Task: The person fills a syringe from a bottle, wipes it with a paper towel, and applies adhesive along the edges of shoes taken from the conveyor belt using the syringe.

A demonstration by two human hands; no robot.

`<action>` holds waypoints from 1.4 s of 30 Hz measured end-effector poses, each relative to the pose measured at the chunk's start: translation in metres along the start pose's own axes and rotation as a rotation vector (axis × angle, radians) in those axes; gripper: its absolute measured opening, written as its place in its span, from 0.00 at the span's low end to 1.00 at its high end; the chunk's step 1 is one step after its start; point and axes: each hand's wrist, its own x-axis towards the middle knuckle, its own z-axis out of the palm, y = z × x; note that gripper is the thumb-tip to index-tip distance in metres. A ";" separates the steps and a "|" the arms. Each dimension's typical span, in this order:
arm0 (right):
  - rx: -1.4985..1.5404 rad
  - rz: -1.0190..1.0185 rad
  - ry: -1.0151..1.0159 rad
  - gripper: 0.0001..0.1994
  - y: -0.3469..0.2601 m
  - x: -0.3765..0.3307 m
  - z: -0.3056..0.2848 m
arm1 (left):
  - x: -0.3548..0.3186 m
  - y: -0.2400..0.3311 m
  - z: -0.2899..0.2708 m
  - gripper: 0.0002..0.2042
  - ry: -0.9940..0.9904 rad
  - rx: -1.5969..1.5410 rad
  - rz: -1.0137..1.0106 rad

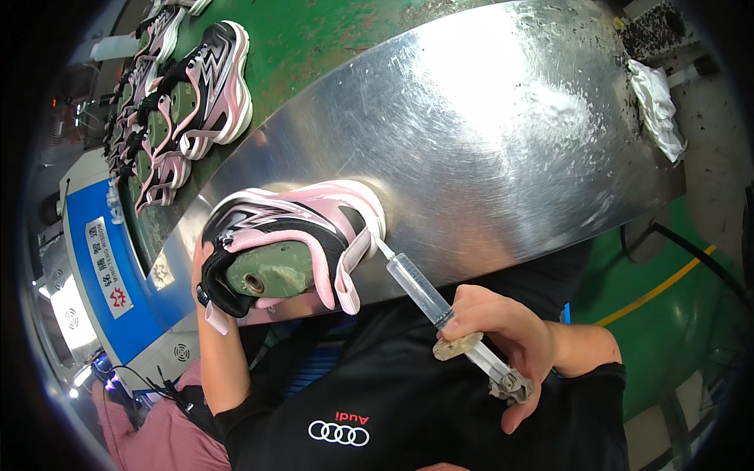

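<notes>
A pink, black and white sneaker (314,204) with a green shoe last (271,268) inside it rests tilted at the near edge of the metal table. My left hand (201,257) holds it from the left; most of the fingers are hidden behind the shoe. In my right hand (510,322) is a clear syringe (420,290), gripped round the barrel flange and plunger. Its narrow tip meets the sneaker's edge beside the pink pull loop, where sole and upper join. Whether anything comes out of the tip is too small to tell.
Several matching sneakers (216,86) on lasts stand in rows on a green surface (314,47) at the far left. The shiny metal table (487,173) stretches off to the right. A crumpled white cloth or paper (657,110) lies at its right end. A blue and grey machine (98,251) stands left.
</notes>
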 end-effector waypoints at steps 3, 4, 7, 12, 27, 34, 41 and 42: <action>0.000 -0.003 -0.012 0.48 0.001 0.002 0.000 | -0.015 0.004 0.004 0.22 0.071 0.037 -0.029; 0.003 0.002 -0.019 0.48 0.002 0.003 -0.001 | -0.023 0.006 0.024 0.22 0.053 0.043 -0.037; 0.000 0.012 -0.035 0.47 0.002 0.004 0.000 | -0.051 0.001 0.040 0.21 0.065 -0.084 -0.044; -0.015 0.025 -0.048 0.47 -0.001 0.004 0.003 | -0.080 -0.013 0.020 0.26 -0.136 -0.219 -0.048; -0.096 0.084 -0.043 0.47 -0.019 0.004 0.023 | -0.120 -0.048 0.086 0.35 -0.386 -0.628 -0.172; -0.066 0.153 -0.061 0.49 -0.037 0.010 0.036 | -0.124 -0.058 0.110 0.40 -0.356 -0.558 -0.293; 0.165 0.363 0.073 0.51 -0.073 0.006 0.050 | -0.117 -0.069 0.122 0.39 -0.498 -0.679 -0.442; 0.150 0.431 0.020 0.52 -0.083 0.006 0.048 | -0.113 -0.071 0.121 0.39 -0.556 -0.682 -0.434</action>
